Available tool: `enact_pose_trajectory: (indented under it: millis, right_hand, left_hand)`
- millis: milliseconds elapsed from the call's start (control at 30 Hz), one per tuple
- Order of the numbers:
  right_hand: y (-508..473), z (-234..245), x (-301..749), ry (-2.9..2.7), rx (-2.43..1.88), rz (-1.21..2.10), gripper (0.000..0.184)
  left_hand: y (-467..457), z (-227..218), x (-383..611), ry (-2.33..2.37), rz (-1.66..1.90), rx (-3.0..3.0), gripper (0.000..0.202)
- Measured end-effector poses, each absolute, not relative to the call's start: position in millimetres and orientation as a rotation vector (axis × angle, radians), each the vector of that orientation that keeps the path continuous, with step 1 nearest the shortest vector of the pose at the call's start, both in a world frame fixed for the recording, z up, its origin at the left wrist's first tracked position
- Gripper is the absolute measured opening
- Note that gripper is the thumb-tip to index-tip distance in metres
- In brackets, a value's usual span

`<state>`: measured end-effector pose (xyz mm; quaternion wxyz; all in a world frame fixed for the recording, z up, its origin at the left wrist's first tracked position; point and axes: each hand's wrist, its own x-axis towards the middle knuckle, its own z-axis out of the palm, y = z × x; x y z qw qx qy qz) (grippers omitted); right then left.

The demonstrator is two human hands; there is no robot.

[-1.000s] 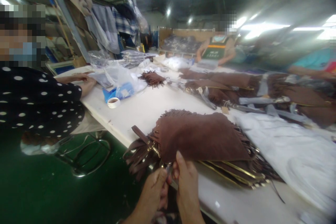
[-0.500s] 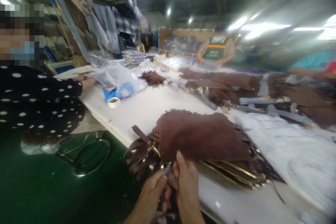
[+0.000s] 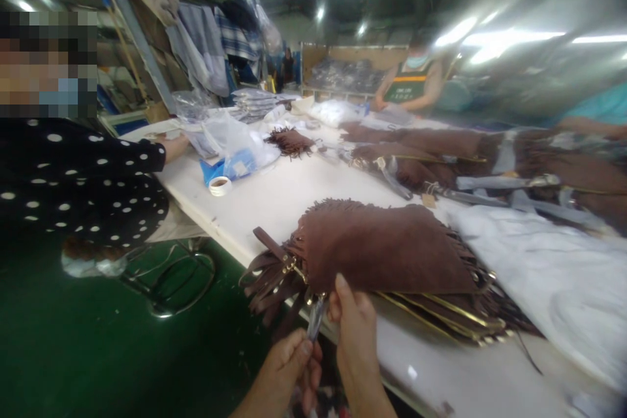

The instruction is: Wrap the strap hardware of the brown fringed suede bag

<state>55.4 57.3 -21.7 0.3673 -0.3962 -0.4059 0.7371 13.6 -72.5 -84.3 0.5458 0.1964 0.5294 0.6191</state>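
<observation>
A stack of brown fringed bags [image 3: 386,248] with gold zips lies at the table's near edge, its suede top face up. My left hand [image 3: 294,359] is closed around a narrow strip wrapped in greyish clear plastic [image 3: 316,319], which hangs from metal hardware at the top bag's near left corner. My right hand [image 3: 356,330] pinches the near edge of the top bag, thumb on the suede and fingers curled; part of its grip is hidden. A short brown wrist loop [image 3: 269,243] with a gold clasp sticks out to the left.
White sheeting [image 3: 533,274] lies right of the stack. More brown bags [image 3: 431,150] with plastic-wrapped straps spread behind. A tape roll [image 3: 220,186] sits beside blue and clear plastic bags [image 3: 240,160]. A person in polka dots [image 3: 88,170] is at the left; an aproned person [image 3: 410,86] stands across.
My left hand has drawn down and away from my right hand, so more of the plastic-wrapped strip shows between them. My right hand stays at the bag's edge. The view has shifted slightly.
</observation>
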Motion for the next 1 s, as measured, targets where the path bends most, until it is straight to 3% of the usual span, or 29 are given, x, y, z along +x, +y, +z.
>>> enact_pose_trajectory:
  millis: [167,400,500,600,733,800,900,1000]
  right_hand:
    - [58.0,-20.9,54.3,-1.018,-1.002,1.921,0.048]
    - [58.6,-20.0,54.2,-0.990,-1.024,1.951,0.048]
    - [58.4,-18.5,57.8,-1.017,-1.012,1.956,0.053]
    - [61.2,-16.2,64.9,-1.040,-0.972,1.993,0.053]
    - [74.9,-13.3,73.9,-1.071,-0.980,1.971,0.050]
    - [83.2,-13.1,73.8,-1.088,-0.998,1.918,0.047]
    - [88.6,-14.1,67.3,-1.072,-1.008,1.869,0.043]
    - [84.6,-14.4,61.0,-1.036,-0.988,1.842,0.042]
  left_hand:
    - [-104.2,-87.4,-5.5,1.503,1.206,0.710,0.059]
    - [-101.0,-29.5,-54.0,2.359,1.196,1.186,0.028]
    - [-72.7,-20.2,-68.8,2.668,1.100,1.533,0.030]
    - [-44.7,-15.9,-77.1,2.682,0.930,1.763,0.038]
    - [-29.9,4.7,-73.6,2.694,0.501,1.927,0.022]
    - [-33.4,17.6,-68.6,2.628,0.407,1.869,0.027]
    - [-44.7,24.0,-62.0,2.443,0.456,1.771,0.031]
    - [-48.9,9.6,-56.3,2.023,0.781,1.544,0.030]
